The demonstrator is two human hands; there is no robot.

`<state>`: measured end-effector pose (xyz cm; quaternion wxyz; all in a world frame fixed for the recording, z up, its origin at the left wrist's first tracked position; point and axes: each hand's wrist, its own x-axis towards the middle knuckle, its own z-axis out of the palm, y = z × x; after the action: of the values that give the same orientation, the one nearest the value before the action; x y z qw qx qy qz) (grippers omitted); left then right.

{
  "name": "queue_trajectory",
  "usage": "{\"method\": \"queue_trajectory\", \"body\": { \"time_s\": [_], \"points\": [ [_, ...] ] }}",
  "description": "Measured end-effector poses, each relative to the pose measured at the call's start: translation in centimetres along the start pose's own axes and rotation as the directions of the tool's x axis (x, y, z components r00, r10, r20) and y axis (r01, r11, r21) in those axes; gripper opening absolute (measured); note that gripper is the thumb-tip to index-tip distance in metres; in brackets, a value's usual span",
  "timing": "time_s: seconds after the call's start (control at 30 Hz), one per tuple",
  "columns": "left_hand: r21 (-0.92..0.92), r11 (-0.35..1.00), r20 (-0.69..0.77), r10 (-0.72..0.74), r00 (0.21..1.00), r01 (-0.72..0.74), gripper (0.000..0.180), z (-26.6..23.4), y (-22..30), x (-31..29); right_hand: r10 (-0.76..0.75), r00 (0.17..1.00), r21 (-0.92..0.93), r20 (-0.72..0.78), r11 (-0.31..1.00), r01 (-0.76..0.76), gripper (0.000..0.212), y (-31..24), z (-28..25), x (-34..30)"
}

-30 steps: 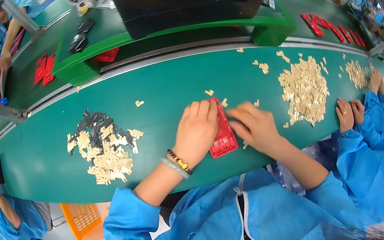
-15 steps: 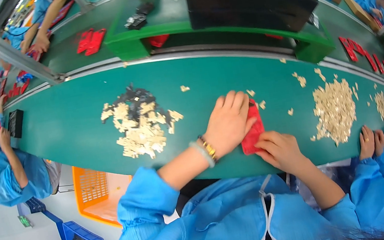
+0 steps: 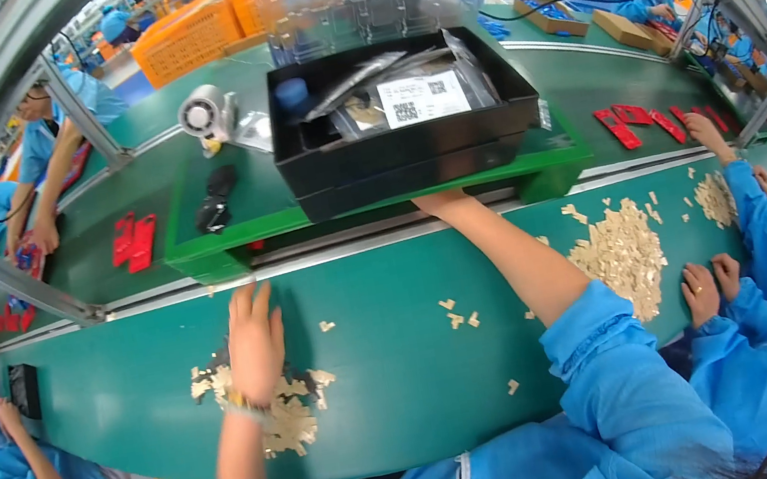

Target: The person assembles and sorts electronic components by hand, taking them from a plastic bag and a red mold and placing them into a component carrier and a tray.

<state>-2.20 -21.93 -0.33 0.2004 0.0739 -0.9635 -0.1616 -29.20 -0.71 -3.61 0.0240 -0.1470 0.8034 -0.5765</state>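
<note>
My left hand (image 3: 257,347) is stretched out above a mixed heap of small beige pieces (image 3: 291,425) and black pieces (image 3: 298,381); its fingers are extended and nothing shows in them. A bracelet circles that wrist. At the middle, my right hand (image 3: 441,202) reaches under the green raised shelf (image 3: 302,235). The shelf and the black box on it hide its fingers, so what they hold cannot be seen. A few loose beige pieces (image 3: 456,320) lie on the green table (image 3: 410,397) between my arms.
The black box (image 3: 411,162) on the shelf holds bags and a labelled packet. Left of it stands a small white fan (image 3: 205,114). Red parts (image 3: 138,242) lie beyond the rail. A larger beige heap (image 3: 621,250) sits at right, near a co-worker's hands (image 3: 706,287).
The red flat part both hands held is out of sight. My left hand moved left over the mixed heap; my right went forward under the shelf. The view has tilted up.
</note>
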Motion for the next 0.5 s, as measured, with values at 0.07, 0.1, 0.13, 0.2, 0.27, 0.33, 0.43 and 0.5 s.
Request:
{"method": "queue_trajectory", "body": {
  "time_s": [0.07, 0.1, 0.13, 0.2, 0.27, 0.33, 0.43, 0.5],
  "points": [
    [0.057, 0.995, -0.007, 0.079, 0.997, -0.079, 0.045, 3.1, -0.4, 5.1, 0.029, 0.974, -0.240, 0.224, 0.970, 0.026, 0.046, -0.1, -1.8, 0.0],
    [0.091, 0.992, -0.108, 0.098, 0.989, -0.088, 0.043, 5.7, -0.9, 7.9, -0.307, 0.911, -0.589, 0.276, 0.695, 0.412, 0.048, 2.5, -2.9, 0.6],
    [0.146, 0.989, -0.067, 0.037, 0.997, -0.026, 0.035, 7.0, -1.6, 10.0, -0.586, 0.741, -0.812, 0.328, 0.226, 0.538, 0.048, 3.8, -3.0, -0.5],
    [0.169, 0.985, -0.047, -0.034, 0.998, 0.042, 0.029, 9.1, -1.7, 13.3, -0.623, 0.699, -0.735, 0.350, 0.281, 0.618, 0.047, 3.4, -4.0, -2.8],
    [0.301, 0.952, -0.073, -0.040, 0.997, 0.060, 0.024, 11.0, -3.0, 15.5, -0.625, 0.693, -0.719, 0.360, 0.288, 0.633, 0.046, 3.1, -4.8, -4.2],
    [0.319, 0.946, -0.090, -0.033, 0.995, 0.060, 0.022, 11.4, -1.6, 15.5, -0.619, 0.690, -0.705, 0.375, 0.294, 0.646, 0.044, 3.3, -5.8, -5.5],
    [0.325, 0.945, 0.013, 0.022, 1.000, -0.025, 0.021, 11.4, 3.0, 13.0, -0.596, 0.707, -0.701, 0.381, 0.312, 0.641, 0.042, 3.3, -7.4, -6.9],
    [0.205, 0.975, -0.028, -0.087, 0.996, 0.091, 0.026, 11.4, 5.5, 11.5, -0.589, 0.707, -0.693, 0.392, 0.316, 0.648, 0.042, 3.1, -7.7, -7.1]
  ]
}}
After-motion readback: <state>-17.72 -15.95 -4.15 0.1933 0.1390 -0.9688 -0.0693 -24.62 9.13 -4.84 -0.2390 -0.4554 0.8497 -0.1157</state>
